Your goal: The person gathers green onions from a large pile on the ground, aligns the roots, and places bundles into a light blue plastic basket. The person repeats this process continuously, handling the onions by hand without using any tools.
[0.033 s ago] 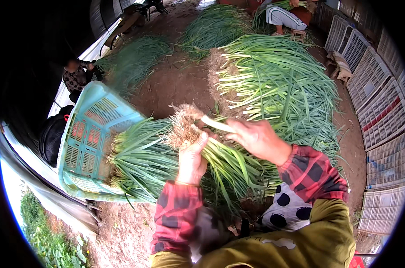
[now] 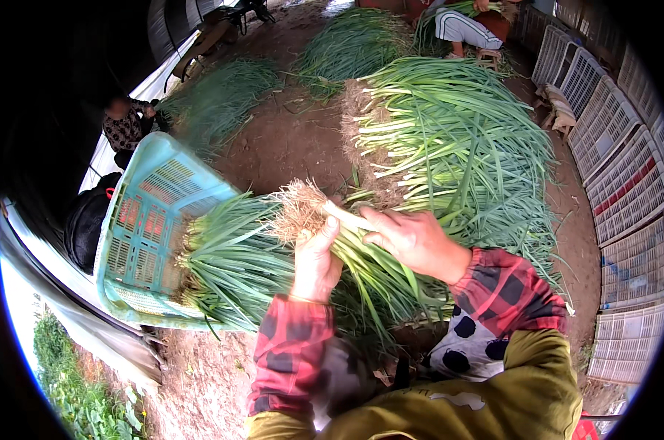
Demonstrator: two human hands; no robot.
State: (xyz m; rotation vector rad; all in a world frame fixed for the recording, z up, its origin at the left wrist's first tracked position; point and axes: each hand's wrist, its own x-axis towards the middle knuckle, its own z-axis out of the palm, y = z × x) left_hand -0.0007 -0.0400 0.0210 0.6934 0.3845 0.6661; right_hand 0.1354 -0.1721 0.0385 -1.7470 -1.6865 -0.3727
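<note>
My left hand point(image 2: 316, 264) is closed round a bunch of green onions point(image 2: 372, 271), thumb on top just below the pale tangle of roots point(image 2: 303, 209). The bunch's green leaves hang down to the right over my lap. In my right hand point(image 2: 420, 238) a single white-stemmed green onion point(image 2: 341, 214) is pinched between thumb and fingers. Its root end lies against the roots of the bunch, above my left thumb. Left of my hands, more green onions point(image 2: 237, 257) lie with their white ends inside a turquoise plastic crate point(image 2: 138, 260).
A big pile of green onions point(image 2: 449, 139) covers the ground ahead to the right. Farther off lie two more heaps point(image 2: 354, 44) point(image 2: 229, 95). White slatted crates point(image 2: 625, 183) line the right side. One person point(image 2: 123, 121) sits far left, another point(image 2: 467, 29) at the far right.
My right hand has shifted slightly down with the single green onion, bringing its root end down onto the bunch's roots. My left hand stays in nearly the same place.
</note>
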